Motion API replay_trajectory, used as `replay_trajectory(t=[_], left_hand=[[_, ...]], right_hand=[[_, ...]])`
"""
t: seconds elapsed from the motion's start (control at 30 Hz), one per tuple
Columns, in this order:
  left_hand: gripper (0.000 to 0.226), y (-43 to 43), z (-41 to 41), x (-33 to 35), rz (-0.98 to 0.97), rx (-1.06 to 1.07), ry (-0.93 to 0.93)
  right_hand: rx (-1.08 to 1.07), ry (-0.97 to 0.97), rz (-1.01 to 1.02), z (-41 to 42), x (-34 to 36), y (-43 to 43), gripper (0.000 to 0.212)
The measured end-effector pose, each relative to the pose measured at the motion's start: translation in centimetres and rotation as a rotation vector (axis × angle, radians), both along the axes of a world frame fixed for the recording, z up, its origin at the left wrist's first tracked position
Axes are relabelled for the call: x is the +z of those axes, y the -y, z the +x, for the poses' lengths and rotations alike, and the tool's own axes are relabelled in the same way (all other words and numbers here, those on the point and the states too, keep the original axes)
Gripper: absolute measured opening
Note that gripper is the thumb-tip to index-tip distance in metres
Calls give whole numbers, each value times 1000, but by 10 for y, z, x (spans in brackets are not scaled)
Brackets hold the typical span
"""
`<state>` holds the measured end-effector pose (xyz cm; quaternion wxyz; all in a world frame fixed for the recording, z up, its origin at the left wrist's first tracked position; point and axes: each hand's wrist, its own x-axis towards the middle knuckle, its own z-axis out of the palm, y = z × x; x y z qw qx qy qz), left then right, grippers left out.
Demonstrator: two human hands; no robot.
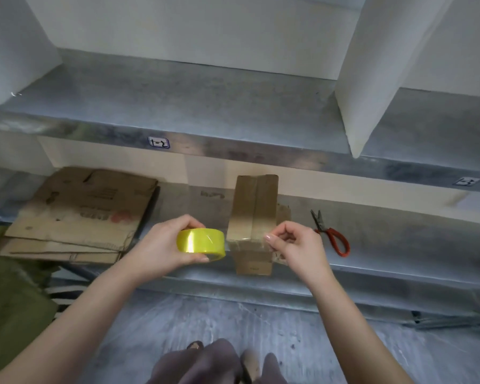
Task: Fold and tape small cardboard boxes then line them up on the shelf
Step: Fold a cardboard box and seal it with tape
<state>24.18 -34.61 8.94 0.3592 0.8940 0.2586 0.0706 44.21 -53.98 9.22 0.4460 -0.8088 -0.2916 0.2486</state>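
Observation:
A small folded cardboard box (254,209) stands on the lower metal shelf (385,245), with clear tape running along its top seam. My left hand (164,245) grips a yellow tape roll (201,244) just left of the box's near end. My right hand (294,245) pinches the free end of the tape strip at the box's near right corner. The clear strip stretches between the roll and my right fingers, across the box's front edge.
Flattened cardboard sheets (78,214) lie stacked at the left of the lower shelf. Red-handled scissors (331,234) rest to the right of the box. An upper metal shelf (178,106) holds white panels. A green cloth (9,286) lies at the lower left.

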Motion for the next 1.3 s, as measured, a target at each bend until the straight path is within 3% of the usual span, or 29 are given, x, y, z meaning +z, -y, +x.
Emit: replay_trajectory(t=[0.13,0.3,0.43,0.97,1.07,1.3], left_hand=[[55,5,-9,-2,-138,-106,16],[47,-12,-12,0,110,-81,26],[53,-29,-8,-7,253,-149,-90],[58,-36,41,-43,85,-117,-215],[65,-36,43,-49,74,-181,-238],[66,-25,54,-60,293,-415,-248]], right_hand=[[-18,-78,-24,14,-2,2,14],[11,-213,22,5,-6,1,14],[-2,-122,62,5,-7,9,15],[-117,-220,-143,50,-40,-1,11],[-125,-261,-149,52,-45,-2,10],[-186,-378,-113,57,-66,8,8]])
